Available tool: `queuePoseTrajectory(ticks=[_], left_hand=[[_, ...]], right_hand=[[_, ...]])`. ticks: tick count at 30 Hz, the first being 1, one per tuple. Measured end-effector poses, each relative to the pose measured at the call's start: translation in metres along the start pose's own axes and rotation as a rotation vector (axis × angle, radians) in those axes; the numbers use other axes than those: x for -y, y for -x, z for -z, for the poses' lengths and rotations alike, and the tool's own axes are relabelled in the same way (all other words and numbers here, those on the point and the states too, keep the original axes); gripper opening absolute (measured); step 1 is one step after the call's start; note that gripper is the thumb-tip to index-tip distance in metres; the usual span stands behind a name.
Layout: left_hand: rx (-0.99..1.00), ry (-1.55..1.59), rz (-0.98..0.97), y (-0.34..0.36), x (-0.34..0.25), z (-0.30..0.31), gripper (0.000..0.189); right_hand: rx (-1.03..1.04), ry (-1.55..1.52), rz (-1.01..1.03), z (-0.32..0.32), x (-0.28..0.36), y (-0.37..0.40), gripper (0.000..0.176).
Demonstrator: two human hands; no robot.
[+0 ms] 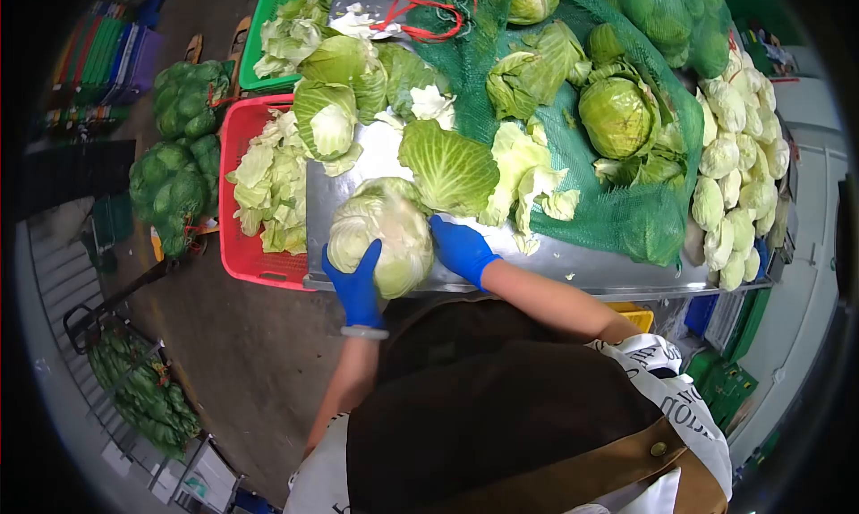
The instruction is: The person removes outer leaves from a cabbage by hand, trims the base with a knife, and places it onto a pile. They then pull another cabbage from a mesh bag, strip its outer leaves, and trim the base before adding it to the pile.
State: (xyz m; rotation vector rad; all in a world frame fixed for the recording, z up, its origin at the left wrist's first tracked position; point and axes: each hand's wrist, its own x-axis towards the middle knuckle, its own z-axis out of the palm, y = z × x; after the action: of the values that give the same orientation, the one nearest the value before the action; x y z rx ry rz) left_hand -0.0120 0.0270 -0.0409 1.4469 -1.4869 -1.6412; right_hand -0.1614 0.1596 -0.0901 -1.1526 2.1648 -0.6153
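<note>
A pale, peeled cabbage [380, 237] sits at the near edge of the metal table, tilted toward me. My left hand [356, 286], in a blue glove, grips its near left side with thumb and fingers spread around it. Against its right side is my right hand [461, 250], also blue-gloved, fingers curled and partly hidden. Just beyond that hand lies a loose green cabbage leaf [447, 167], with paler torn leaves [523, 178] to its right. Another cabbage with a cut pale side [327, 125] rests farther back on the left.
A red basket [234, 246] of leaves adjoins the table's left edge, a green basket [253, 76] behind it. Green netting [617, 214] lies under whole cabbages [619, 116]. Peeled cabbages [738, 174] are piled at right. Filled net sacks [174, 187] stand on the floor at left.
</note>
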Motion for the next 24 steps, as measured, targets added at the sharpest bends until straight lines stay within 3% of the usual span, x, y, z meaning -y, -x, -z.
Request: queuePoseTrajectory(ticks=[2,5,9,12,15,16,19,20,23,24], left_hand=[[-0.069,0.12,-0.013,0.003,0.003,-0.001,0.068],[0.04,0.317,0.18,-0.019,0.03,0.031,0.063],[0.212,0.772,0.429,-0.03,0.059,0.04,0.059],[0.353,0.962,0.478,-0.019,0.053,0.037,0.063],[0.544,0.713,0.495,-0.031,0.037,0.034,0.063],[0.622,0.539,0.375,-0.037,0.014,0.026,0.07],[0.657,-0.034,-0.005,-0.066,0.043,-0.002,0.08],[0.606,0.108,0.04,-0.064,0.041,-0.009,0.085],[0.233,0.146,0.16,-0.05,0.031,-0.017,0.077],[0.338,0.222,0.257,-0.046,0.022,-0.011,0.072]], right_hand=[[0.053,0.085,-0.008,0.015,0.0,-0.005,0.023],[0.008,0.213,0.03,0.022,-0.027,-0.012,0.024],[-0.016,0.288,-0.15,0.058,-0.038,-0.02,0.024],[-0.043,0.27,-0.287,0.088,-0.083,-0.035,0.033],[-0.072,0.162,-0.222,0.12,-0.058,-0.037,0.037],[-0.099,0.116,-0.173,0.131,-0.034,-0.032,0.038],[0.004,0.061,0.116,0.115,-0.001,-0.011,0.036],[0.021,0.022,0.167,0.104,0.006,-0.007,0.032],[-0.124,0.022,0.309,0.075,0.01,-0.007,0.029],[-0.122,0.029,0.31,0.071,0.013,-0.006,0.03]])
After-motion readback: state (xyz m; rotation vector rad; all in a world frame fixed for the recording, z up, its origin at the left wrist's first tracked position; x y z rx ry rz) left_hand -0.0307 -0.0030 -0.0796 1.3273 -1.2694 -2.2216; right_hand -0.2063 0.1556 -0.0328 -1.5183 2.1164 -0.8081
